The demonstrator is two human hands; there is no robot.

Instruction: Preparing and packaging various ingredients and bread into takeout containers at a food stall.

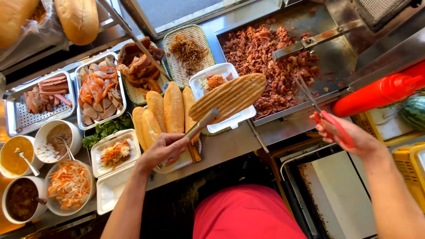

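Left hand (pixel 161 150) tongs (pixel 201 124) one baguette (pixel 228 96); right hand (pixel 349 137) grips scissors (pixel 325 115).

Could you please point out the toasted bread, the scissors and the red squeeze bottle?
toasted bread (pixel 228 96), head view, middle of its ridged crust.
scissors (pixel 330 121), head view, red handle.
red squeeze bottle (pixel 376 94), head view, middle of its body.

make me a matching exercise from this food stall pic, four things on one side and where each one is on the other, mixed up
Things:
1. toasted loaf
2. scissors
3. chopped meat
4. carrot salad

Places:
A. in a white bowl at lower left
B. in the right hand
C. on the metal griddle
D. gripped by tongs in the left hand

Pairs: 1-D, 2-B, 3-C, 4-A
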